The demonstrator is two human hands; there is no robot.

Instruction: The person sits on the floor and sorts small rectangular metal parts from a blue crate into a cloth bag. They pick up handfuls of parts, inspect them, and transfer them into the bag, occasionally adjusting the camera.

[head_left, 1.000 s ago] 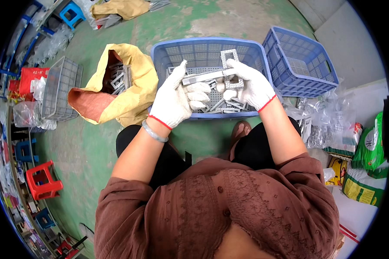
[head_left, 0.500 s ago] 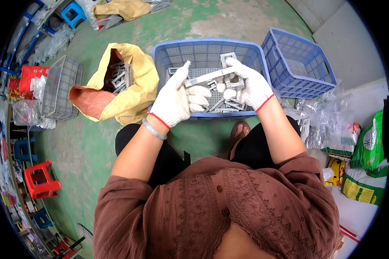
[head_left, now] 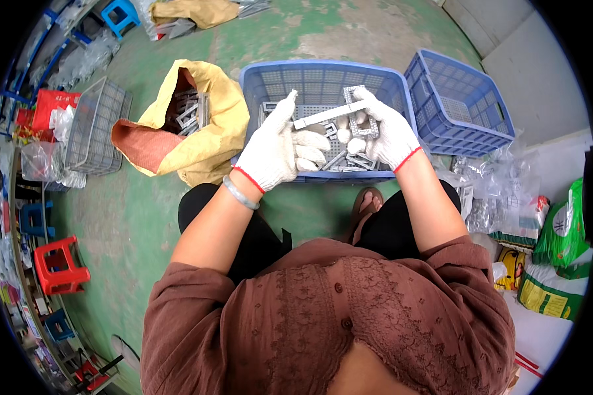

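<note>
Both my hands wear white knit gloves with red cuffs, above a blue plastic basket [head_left: 326,65]. My right hand [head_left: 390,130] is closed on a grey rectangular frame piece [head_left: 373,128], its thumb pressing on a light grey flat bar [head_left: 329,115]. Leftward, the bar reaches to my left hand [head_left: 275,146], where its end meets the glove between thumb and fingers. That hand's thumb points up, apart from the loosely bent fingers, which are not wrapped round the bar. Loose grey frame pieces [head_left: 349,161] lie in the basket below.
A yellow woven sack [head_left: 225,125] with more grey pieces stands left of the basket. Another blue crate [head_left: 464,125] is at the right, by clear plastic bags [head_left: 501,191]. Farther left are a grey mesh crate [head_left: 97,125] and a red stool [head_left: 62,265].
The bar's flat face looks brighter now, as it has turned slightly. Both hands keep nearly the same pose, and the whole view has shifted a little.
</note>
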